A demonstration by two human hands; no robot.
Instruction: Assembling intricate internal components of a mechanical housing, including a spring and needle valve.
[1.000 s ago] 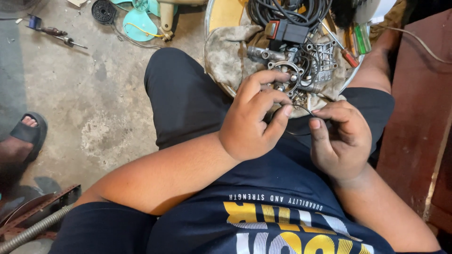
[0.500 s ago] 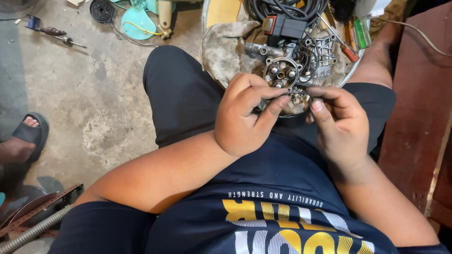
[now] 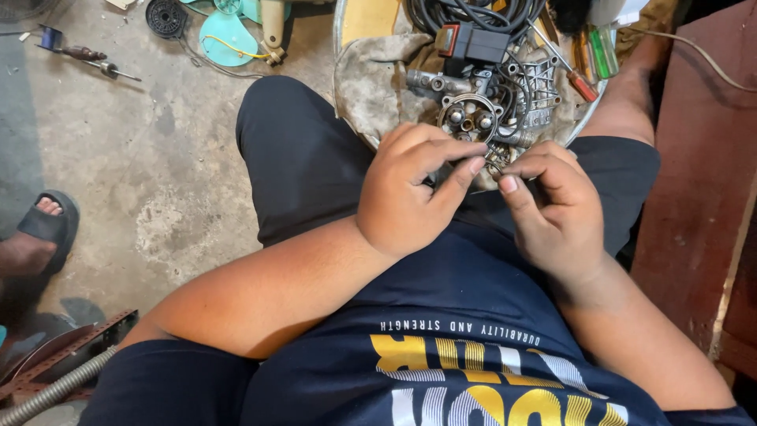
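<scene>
My left hand (image 3: 414,185) and my right hand (image 3: 552,209) meet over my lap, fingertips pinched together on a small metal part (image 3: 494,166) between them. The part is mostly hidden by my fingers. Just beyond the fingertips lies a grey metal pump housing (image 3: 481,110) with round ports and black wires, resting on a dirty cloth (image 3: 367,79) in a round metal tray (image 3: 341,31).
Screwdrivers with red and green handles (image 3: 587,67) lie at the tray's right. On the concrete floor are a screwdriver (image 3: 98,63), a teal plastic piece (image 3: 225,35) and a black round part (image 3: 165,16). Another person's sandalled foot (image 3: 35,237) is at left. A red-brown wooden surface (image 3: 694,197) stands at right.
Both hands have moved slightly up and towards the pump housing, staying pinched together on the small part.
</scene>
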